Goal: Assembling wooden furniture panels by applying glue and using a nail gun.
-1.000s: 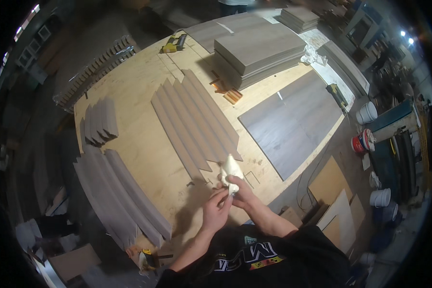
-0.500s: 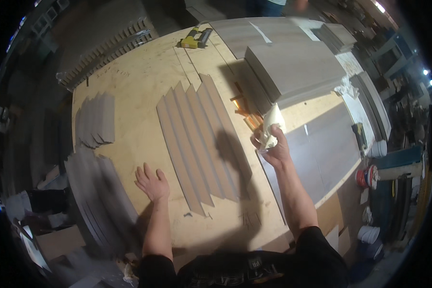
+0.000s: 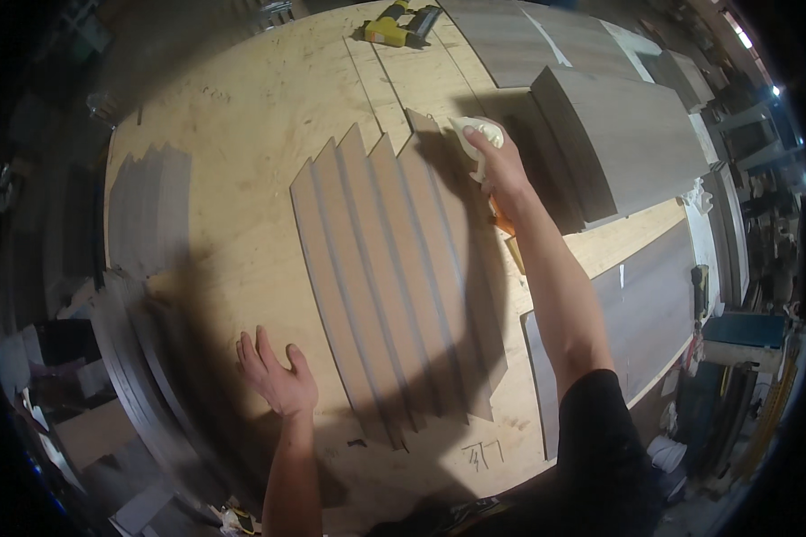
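Note:
My right hand [image 3: 503, 170] is wrapped round a soft squeeze bag [image 3: 468, 132] filled with cream-white paste. It hovers near the far right corner of a row of boards [image 3: 376, 268]. Several of these long tan boards lie overlapped side by side, grey edges showing between them and slanted ends at top and bottom. My arm's shadow falls over their right part. My left hand [image 3: 279, 376] holds nothing, its fingers spread above the wooden table [image 3: 233, 268], left of the boards' near end.
A yellow and black nail gun [image 3: 394, 29] lies at the far edge. To the right rises a stack of grey panels [image 3: 636, 143], with a flat grey panel [image 3: 591, 313] nearer. Grey slats [image 3: 148, 210] and longer strips [image 3: 143, 367] are piled on the left. Orange pieces [image 3: 500, 215] sit beside my right forearm.
My right hand has carried the squeeze bag forward and left, to the boards' far right corner. My left hand stays spread near the same spot. The view has shifted.

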The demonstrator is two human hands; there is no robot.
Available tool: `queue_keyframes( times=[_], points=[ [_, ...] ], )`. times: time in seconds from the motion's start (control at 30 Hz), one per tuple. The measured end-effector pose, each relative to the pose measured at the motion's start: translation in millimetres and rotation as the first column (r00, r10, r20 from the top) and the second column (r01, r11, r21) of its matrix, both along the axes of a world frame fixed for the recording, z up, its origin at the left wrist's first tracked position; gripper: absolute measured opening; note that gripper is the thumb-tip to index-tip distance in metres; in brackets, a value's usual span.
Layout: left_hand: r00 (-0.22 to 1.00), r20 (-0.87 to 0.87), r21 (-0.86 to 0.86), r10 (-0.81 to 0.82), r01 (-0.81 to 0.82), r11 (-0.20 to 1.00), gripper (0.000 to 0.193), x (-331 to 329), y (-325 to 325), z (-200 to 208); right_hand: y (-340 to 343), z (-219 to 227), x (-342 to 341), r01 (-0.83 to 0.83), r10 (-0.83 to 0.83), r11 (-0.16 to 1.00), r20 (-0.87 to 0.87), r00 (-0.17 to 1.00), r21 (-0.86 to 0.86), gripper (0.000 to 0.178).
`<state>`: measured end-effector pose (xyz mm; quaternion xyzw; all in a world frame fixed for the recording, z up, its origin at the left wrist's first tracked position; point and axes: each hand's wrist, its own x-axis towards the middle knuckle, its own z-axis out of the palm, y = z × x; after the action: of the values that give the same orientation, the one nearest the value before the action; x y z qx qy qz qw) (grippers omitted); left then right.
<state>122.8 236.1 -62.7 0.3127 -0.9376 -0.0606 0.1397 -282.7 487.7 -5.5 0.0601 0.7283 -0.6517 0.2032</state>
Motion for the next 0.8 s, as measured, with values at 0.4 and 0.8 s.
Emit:
queue_keyframes(
  times=[0.4, 0.8],
  points=[
    [1.0, 0.004, 0.012, 0.009, -0.009, 1.0, 0.058, -3, 0, 4, -24, -30, -37, 0.013, 0.207, 0.912, -0.487, 0.848, 0.41, 0.065],
    [1.0, 0.005, 0.026, 0.016, -0.016, 1.0, 0.058, -4, 1, 3, -28, -37, -44, 0.021, 0.247, 0.869, -0.468, 0.848, 0.495, 0.061]
  ],
)
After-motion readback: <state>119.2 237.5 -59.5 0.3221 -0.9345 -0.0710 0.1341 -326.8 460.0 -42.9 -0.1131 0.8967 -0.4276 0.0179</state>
